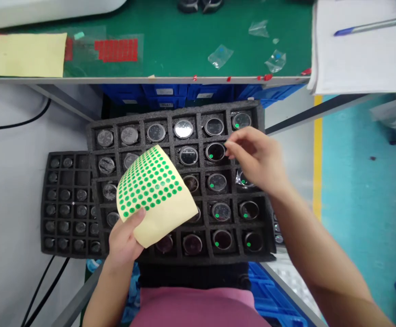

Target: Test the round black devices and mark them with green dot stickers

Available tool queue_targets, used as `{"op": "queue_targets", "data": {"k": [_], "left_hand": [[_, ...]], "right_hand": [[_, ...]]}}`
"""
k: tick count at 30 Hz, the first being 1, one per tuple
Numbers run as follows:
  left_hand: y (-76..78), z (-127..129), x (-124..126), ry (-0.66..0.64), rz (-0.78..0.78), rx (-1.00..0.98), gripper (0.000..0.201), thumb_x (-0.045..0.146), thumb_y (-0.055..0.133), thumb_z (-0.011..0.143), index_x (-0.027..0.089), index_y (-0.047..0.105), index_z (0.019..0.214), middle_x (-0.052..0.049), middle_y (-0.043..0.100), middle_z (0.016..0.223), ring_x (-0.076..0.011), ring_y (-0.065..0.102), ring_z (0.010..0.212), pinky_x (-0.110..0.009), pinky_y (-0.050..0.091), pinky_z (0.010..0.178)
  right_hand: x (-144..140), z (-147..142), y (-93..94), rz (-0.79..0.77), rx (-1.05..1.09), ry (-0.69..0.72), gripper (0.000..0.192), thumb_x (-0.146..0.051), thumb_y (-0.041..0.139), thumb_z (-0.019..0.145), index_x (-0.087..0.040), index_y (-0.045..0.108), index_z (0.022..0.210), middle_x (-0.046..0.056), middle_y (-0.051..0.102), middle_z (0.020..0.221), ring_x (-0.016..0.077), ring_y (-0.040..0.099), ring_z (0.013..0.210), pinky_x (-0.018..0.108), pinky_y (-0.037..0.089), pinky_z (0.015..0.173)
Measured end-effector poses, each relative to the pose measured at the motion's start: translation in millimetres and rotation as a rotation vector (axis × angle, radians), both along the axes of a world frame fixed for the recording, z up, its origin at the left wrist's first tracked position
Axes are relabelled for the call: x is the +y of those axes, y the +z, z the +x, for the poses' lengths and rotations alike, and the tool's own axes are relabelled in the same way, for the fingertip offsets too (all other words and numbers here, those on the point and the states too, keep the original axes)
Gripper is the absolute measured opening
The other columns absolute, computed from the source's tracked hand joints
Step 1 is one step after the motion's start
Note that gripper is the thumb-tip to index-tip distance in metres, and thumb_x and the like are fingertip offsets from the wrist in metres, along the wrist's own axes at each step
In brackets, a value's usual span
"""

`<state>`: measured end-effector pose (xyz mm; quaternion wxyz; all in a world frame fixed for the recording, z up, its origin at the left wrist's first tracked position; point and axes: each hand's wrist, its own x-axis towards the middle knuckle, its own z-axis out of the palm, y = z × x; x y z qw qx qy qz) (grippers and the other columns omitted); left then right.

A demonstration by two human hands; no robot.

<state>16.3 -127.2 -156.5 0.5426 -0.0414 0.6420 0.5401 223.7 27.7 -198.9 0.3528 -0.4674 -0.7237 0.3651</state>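
My left hand (127,238) grips the lower edge of a pale yellow sheet of round green stickers (169,222), its thumb on top. The sheet curves over a dark foam tray (180,260) with round, glass-faced watch-like pieces in square cells. Fingertips pinched together, my right hand (257,156) hovers at the right edge of a round piece (215,151) that bears a green dot. Whatever the pinch may hold is too small to make out. Green dots show on pieces in the two right columns; the top piece (214,126) of the second column from the right shows none.
A second foam tray (61,218) of smaller round pieces lies at the left. Beyond is a green bench (170,41) with red stickers (119,50), plastic bags (220,56), and papers (364,59) under a pen (371,27). Blue bins (205,92) sit beneath it.
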Motion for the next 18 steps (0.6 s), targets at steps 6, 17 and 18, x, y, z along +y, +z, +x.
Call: {"op": "queue_targets", "data": {"k": [6,17,18], "left_hand": [[-9.5,-6,-7,-0.065,-0.009,-0.048,0.062,0.039,0.088,0.055,0.016,0.070,0.110,-0.010,0.078,0.089,-0.0374,0.073,0.091,-0.046,0.061,0.083],[-10.2,-3,-9,-0.090,0.017,-0.058,0.071,0.040,0.086,0.060,0.014,0.065,0.123,-0.013,0.077,0.097,-0.0384,0.069,0.104,-0.049,0.056,0.093],[-9.7,-3,-9,-0.093,0.023,-0.064,0.071,0.039,0.086,0.060,0.013,0.065,0.123,-0.013,0.077,0.097,-0.0383,0.069,0.104,-0.049,0.056,0.093]], "right_hand": [[56,-14,-12.8,-0.334,-0.145,0.013,0.009,-0.017,0.058,0.080,-0.018,0.058,0.071,-0.002,0.059,0.060,0.0109,0.049,0.046,0.027,0.040,0.054],[57,-26,-25.0,-0.151,-0.282,-0.158,0.010,-0.013,0.065,0.074,-0.018,0.058,0.069,-0.003,0.056,0.055,0.0138,0.051,0.053,0.030,0.041,0.061],[54,-27,-24.1,-0.119,-0.217,-0.194,0.010,-0.014,0.065,0.075,-0.019,0.057,0.073,-0.004,0.054,0.055,0.0131,0.050,0.052,0.029,0.041,0.059]]}}
